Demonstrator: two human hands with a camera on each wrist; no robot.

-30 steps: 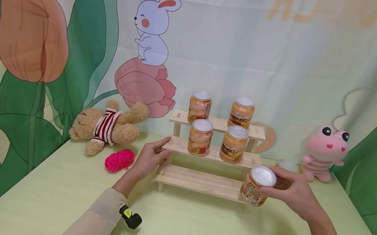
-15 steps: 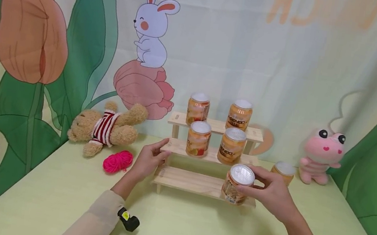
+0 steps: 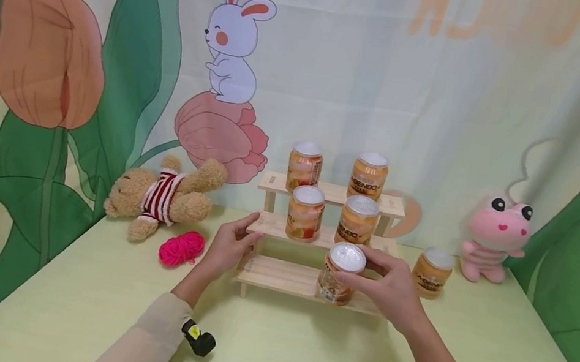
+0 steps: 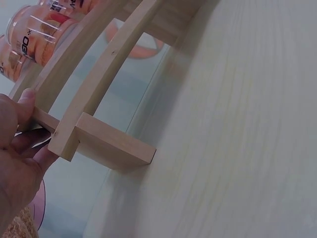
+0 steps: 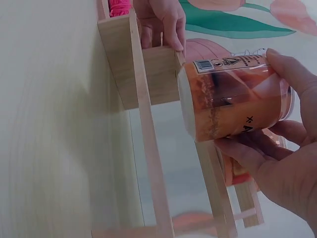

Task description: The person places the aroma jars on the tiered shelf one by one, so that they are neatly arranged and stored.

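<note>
My right hand (image 3: 394, 291) grips an orange can (image 3: 332, 285) with a silver lid, thumb on the near side and fingers behind. In the right wrist view the can (image 5: 233, 99) shows a barcode and hangs clear of the boards, in front of the lowest tier. My left hand (image 3: 227, 248) holds the left end of the three-tier wooden shelf (image 3: 277, 275); in the left wrist view its fingers curl round the end of the frame (image 4: 94, 89). Two similar cans stand on the top tier, such as the left one (image 3: 304, 169), and two on the middle tier, including one (image 3: 304, 214).
Another orange can (image 3: 431, 274) stands on the table (image 3: 266, 351) right of the shelf. Behind it sits a pink plush frog (image 3: 496, 238). On the left lie a teddy bear (image 3: 162, 197) and a pink yarn ball (image 3: 181, 248). A printed curtain (image 3: 471, 120) hangs behind.
My right hand has carried the can leftward from the shelf's right end to in front of its right half, uncovering the can on the table. The left hand keeps its place.
</note>
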